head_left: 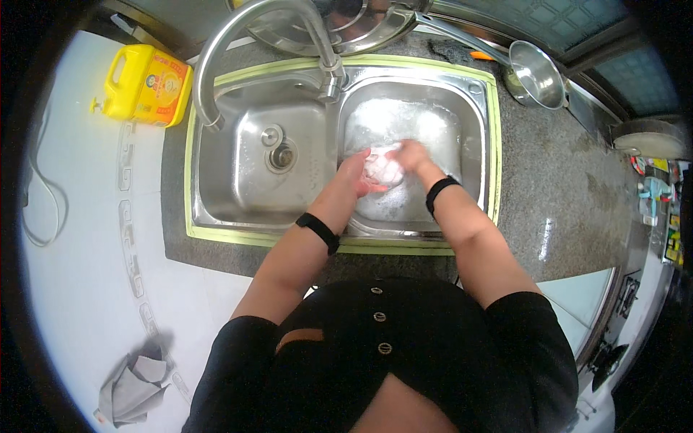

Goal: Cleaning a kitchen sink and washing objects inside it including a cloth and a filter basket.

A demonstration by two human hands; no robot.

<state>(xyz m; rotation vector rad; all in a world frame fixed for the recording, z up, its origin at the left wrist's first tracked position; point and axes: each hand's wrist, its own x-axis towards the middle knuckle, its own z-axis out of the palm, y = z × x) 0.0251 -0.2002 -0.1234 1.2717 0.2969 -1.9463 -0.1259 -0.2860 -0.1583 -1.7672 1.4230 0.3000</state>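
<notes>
Both hands are over the right basin [473, 146] of a stainless-steel double sink. Between them is a wet, crumpled white cloth [384, 166], which looks soapy. My left hand [359, 174] supports the cloth from its left side and from below, thumb up. My right hand [412, 155] grips its upper right edge and is a little blurred. Foamy water [403, 116] lies in the basin under the cloth. The left basin [227, 162] holds no water that I can see; its drain [282, 156] and a round metal strainer [272, 135] show at the bottom.
A curved metal faucet [203, 70] arches over the left basin. A yellow detergent jug [149, 85] stands left of the sink. Behind are a large metal lid [373, 32] and a long-handled steel pot [536, 74]. A grey cloth [132, 387] hangs at lower left.
</notes>
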